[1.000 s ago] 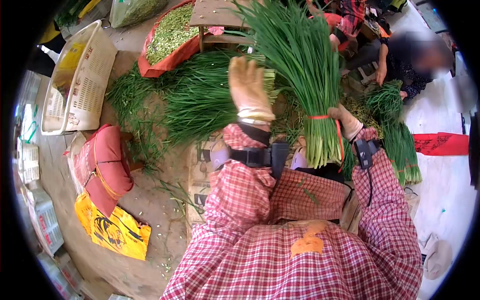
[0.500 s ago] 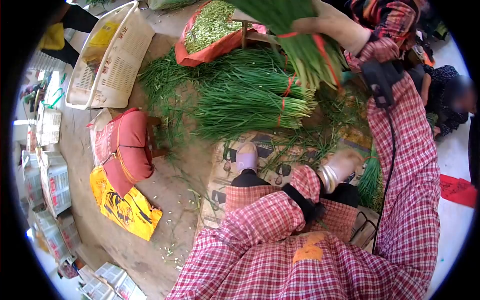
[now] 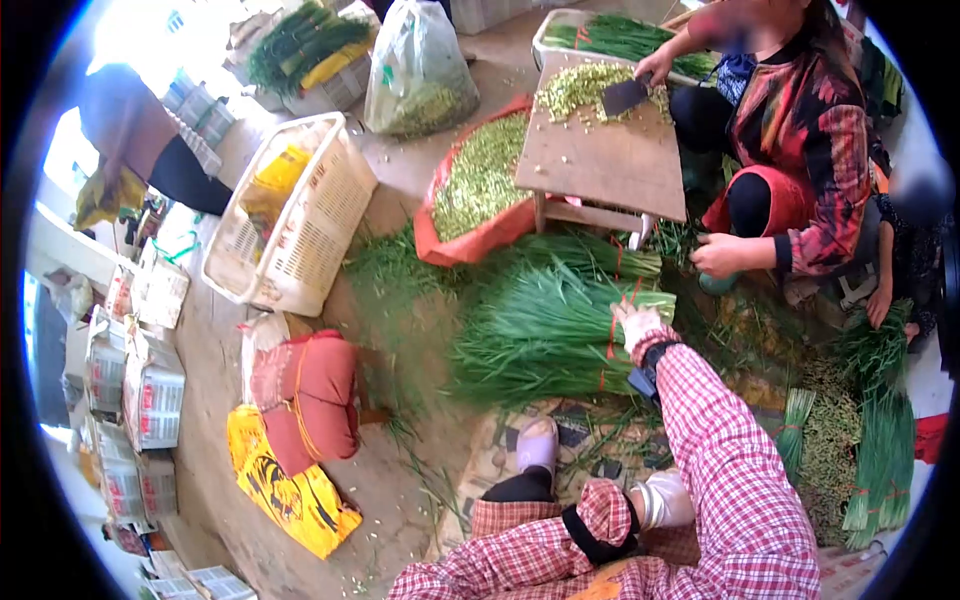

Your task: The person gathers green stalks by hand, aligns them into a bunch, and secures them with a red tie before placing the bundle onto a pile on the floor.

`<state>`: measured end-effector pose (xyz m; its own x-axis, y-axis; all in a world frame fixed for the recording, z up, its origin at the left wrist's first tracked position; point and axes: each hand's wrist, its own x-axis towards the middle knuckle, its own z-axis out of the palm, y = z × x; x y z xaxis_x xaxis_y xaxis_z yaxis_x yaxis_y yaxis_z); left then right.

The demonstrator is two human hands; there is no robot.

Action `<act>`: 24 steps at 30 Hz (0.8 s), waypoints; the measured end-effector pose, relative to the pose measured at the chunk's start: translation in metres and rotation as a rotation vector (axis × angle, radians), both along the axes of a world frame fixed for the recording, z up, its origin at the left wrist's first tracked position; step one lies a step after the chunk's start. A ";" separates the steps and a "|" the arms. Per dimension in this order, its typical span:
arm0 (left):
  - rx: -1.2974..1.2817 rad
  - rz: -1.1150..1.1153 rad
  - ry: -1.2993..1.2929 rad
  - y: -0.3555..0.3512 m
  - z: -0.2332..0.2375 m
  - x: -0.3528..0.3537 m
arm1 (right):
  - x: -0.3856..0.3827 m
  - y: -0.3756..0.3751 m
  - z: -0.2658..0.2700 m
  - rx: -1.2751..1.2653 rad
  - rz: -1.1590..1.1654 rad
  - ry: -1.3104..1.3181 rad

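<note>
A large bundle of long green stalks (image 3: 545,325), tied with red bands, lies on a pile of similar bundles. My right hand (image 3: 637,324) is on top of its cut end, with the fingers bent over the stalks beside a red band. Low in the view, my left hand (image 3: 666,500) is near my knees, pale and partly blurred, its fingers not clearly visible. Under my feet is a printed sheet (image 3: 480,480) with loose green leaves on it.
A person (image 3: 800,150) sits at a low wooden table (image 3: 600,165) holding a dark blade over chopped pieces. Around are a red-edged sack (image 3: 480,180), a white crate (image 3: 310,220), a red cushioned stool (image 3: 315,395) and small bundles (image 3: 880,460) at right.
The bundle that my right hand held up has come down onto the pile. The view has shifted, showing more of the table and the other person. My left hand remains near my knees.
</note>
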<state>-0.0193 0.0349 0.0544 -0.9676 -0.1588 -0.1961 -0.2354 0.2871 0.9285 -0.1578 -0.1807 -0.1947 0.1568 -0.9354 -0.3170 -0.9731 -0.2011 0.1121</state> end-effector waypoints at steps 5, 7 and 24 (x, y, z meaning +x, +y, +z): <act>-0.038 0.044 -0.069 -0.002 0.007 -0.005 | -0.002 0.050 0.140 0.005 -0.088 -0.296; -0.115 0.106 -0.028 -0.004 -0.004 -0.010 | -0.023 0.092 0.155 0.148 -0.203 -0.391; 0.196 0.154 -0.094 0.027 -0.043 -0.061 | -0.182 0.476 0.023 0.178 -1.221 -0.575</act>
<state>-0.0804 0.0616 0.0113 -0.9109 -0.2532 -0.3258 -0.3506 0.0584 0.9347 -0.3395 0.2950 -0.1716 -0.5846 -0.5256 -0.6180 -0.4395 0.8455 -0.3033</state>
